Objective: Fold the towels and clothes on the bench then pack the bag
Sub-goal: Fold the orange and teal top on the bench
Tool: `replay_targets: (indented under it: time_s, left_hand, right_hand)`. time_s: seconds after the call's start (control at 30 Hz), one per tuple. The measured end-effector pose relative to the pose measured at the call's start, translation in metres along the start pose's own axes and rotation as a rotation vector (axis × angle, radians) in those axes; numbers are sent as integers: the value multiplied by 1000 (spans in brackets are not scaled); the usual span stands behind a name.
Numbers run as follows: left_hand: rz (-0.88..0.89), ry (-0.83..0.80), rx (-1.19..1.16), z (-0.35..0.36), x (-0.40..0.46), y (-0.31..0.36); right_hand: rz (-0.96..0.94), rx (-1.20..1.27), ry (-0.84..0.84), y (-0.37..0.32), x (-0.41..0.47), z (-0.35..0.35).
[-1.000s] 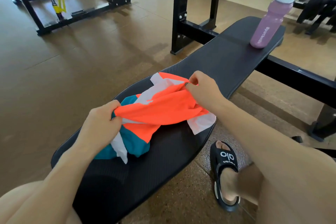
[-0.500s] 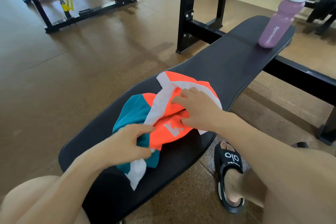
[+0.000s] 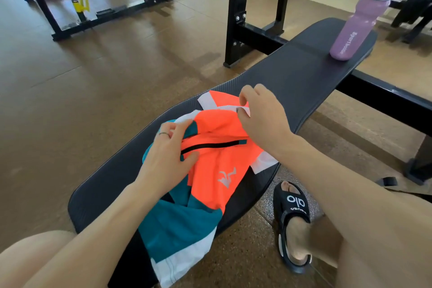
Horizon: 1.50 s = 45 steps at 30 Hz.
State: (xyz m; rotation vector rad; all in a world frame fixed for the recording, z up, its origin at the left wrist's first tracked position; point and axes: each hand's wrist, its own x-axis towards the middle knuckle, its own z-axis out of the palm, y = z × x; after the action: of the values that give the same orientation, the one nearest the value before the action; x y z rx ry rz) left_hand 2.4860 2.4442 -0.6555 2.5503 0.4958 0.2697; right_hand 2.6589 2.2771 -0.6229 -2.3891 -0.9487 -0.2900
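The orange, teal and white garment (image 3: 217, 166) lies rumpled across the middle of the black worktop (image 3: 292, 77), its teal and white end trailing over the near edge. My left hand (image 3: 168, 161) rests on it by the black zip, fingers spread flat — a ring on one. My right hand (image 3: 261, 117) pinches the white trim at the far side. A pink bottle (image 3: 357, 23) stands at the worktop's far end, well apart.

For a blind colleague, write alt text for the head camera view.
Two hands work an orange, teal and white garment on a black gym bench: the left hand presses it, the right hand pinches a white edge. A pink bottle stands at the far end.
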Motion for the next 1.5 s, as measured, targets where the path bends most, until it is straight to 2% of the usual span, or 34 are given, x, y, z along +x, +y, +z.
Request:
replay_targets:
  time_s: [0.07, 0.13, 0.23, 0.3, 0.4, 0.5, 0.57, 0.63, 0.73, 0.8, 0.87, 0.97, 1.07, 1.17, 1.33, 1.43, 1.5]
  left_hand:
    - [-16, 20, 128, 1, 10, -10]
    - [-69, -45, 186, 0, 18, -19]
    - [-109, -93, 223, -3, 26, -24]
    - [-99, -41, 245, -7, 31, -25]
    - [-129, 67, 265, -17, 35, -25]
    - [-104, 227, 544, -28, 37, -31]
    - [-121, 257, 670, -39, 35, -29]
    - [-157, 213, 592, -44, 30, -22]
    - [-324, -78, 417, -34, 9, -12]
    - [-368, -190, 394, -22, -5, -11]
    - [-380, -185, 328, -10, -12, -14]
    - [-476, -141, 14, 1, -11, -14]
    - [-570, -90, -208, 3, -8, -10]
    - [-603, -100, -330, -2, -13, -5]
    - [-694, -90, -453, -8, -33, 0]
    - [-795, -185, -624, -10, -54, 6]
    - [-834, -303, -875, -14, -65, 10]
  right_hand:
    - [45, 86, -122, 3, -1, -1]
    - [1, 155, -318, 4, -7, 2]
    - [-115, -32, -526, 6, -15, 11]
    - [-154, -138, -536, 11, -13, 16]
    - [-169, -143, -560, 14, -7, 19]
    - [-183, -148, -693, 12, -6, 17]
    - [-140, -108, -742, 11, -6, 15]
    - [-125, -8, -733, 8, -6, 14]
    - [-178, 144, -642, -5, -8, 19]
    - [-239, 163, -653, -13, -9, 28]
    - [-291, 148, -705, -19, -11, 39]
    - [-333, 119, -766, -30, -20, 50]
    - [-337, 178, -729, -35, -23, 49]
    - [-314, 240, -684, -34, -24, 42]
    - [-193, 386, -709, -43, -49, 39]
    - [-112, 500, -653, -55, -65, 37]
    - [-33, 614, -613, -61, -75, 35]
